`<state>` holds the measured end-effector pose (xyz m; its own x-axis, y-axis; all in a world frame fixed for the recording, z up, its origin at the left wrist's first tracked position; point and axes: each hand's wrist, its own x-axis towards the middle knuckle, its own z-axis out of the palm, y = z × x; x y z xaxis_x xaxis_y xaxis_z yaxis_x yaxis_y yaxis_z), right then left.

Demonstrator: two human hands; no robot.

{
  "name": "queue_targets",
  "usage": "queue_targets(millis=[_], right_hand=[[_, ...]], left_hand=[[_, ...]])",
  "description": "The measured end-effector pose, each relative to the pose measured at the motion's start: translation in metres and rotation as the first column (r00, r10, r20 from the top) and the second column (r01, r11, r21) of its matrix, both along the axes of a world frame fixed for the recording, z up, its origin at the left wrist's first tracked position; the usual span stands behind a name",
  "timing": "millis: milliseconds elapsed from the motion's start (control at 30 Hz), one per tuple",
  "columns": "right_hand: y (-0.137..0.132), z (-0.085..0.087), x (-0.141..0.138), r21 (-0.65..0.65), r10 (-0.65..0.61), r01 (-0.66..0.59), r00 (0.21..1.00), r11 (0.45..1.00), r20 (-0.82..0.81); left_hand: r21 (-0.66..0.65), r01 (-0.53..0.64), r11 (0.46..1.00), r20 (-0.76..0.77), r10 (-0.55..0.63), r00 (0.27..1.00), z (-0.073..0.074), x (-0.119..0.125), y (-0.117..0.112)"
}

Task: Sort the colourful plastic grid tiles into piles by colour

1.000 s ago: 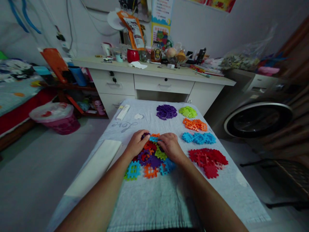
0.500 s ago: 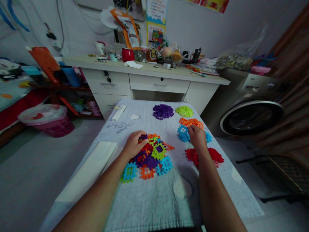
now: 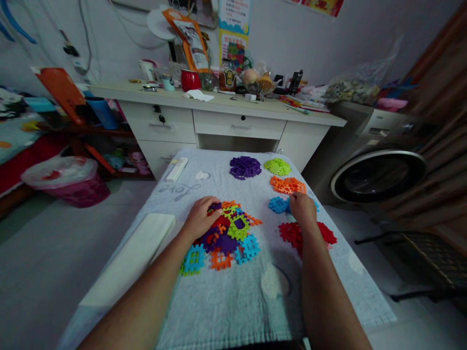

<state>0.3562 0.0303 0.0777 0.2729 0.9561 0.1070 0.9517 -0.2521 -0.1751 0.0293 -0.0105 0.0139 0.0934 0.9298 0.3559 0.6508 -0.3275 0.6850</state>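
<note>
My left hand rests on the left side of a mixed pile of plastic interlocking pieces, in purple, red, orange, green and blue. Its thumb and forefinger are apart, with a purple piece showing between them. Over a blue pile at the right, my right hand has its fingers pinched on a blue interlocking piece, mostly hidden under them. Just beyond lies an orange pile. A red pile is partly covered by my right forearm.
Purple and green piles lie at the table's far side. A long white box and a small white box are on the left of the cloth. A cluttered desk stands behind, a washing machine to the right.
My right hand has shifted slightly right and down over the blue pile. The blue piece that showed beside its fingertips is now mostly out of sight. My left hand stays on the mixed pile.
</note>
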Motion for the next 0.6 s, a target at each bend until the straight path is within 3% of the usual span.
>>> queue_targets(millis=[100, 233, 400, 600], right_hand=[[-0.002, 0.003, -0.005, 0.06, 0.032, -0.03, 0.999, 0.998, -0.036], [-0.006, 0.004, -0.021, 0.178, 0.255, -0.231, 0.959, 0.957, -0.122], [-0.011, -0.001, -0.04, 0.233, 0.489, -0.449, 0.858, 0.863, -0.158], [-0.021, 0.0, -0.051, 0.092, 0.72, -0.725, 0.647, 0.683, -0.25]], left_hand=[[-0.006, 0.005, 1.0, -0.001, -0.005, 1.0, 0.0, 0.0, 0.0], [-0.003, 0.012, 1.0, -0.002, -0.012, 1.0, -0.001, -0.001, 0.001], [0.008, -0.016, 1.0, 0.023, 0.015, 1.0, -0.005, -0.001, 0.002], [0.016, -0.08, 0.997, 0.064, 0.078, 0.995, -0.006, -0.003, 0.002]])
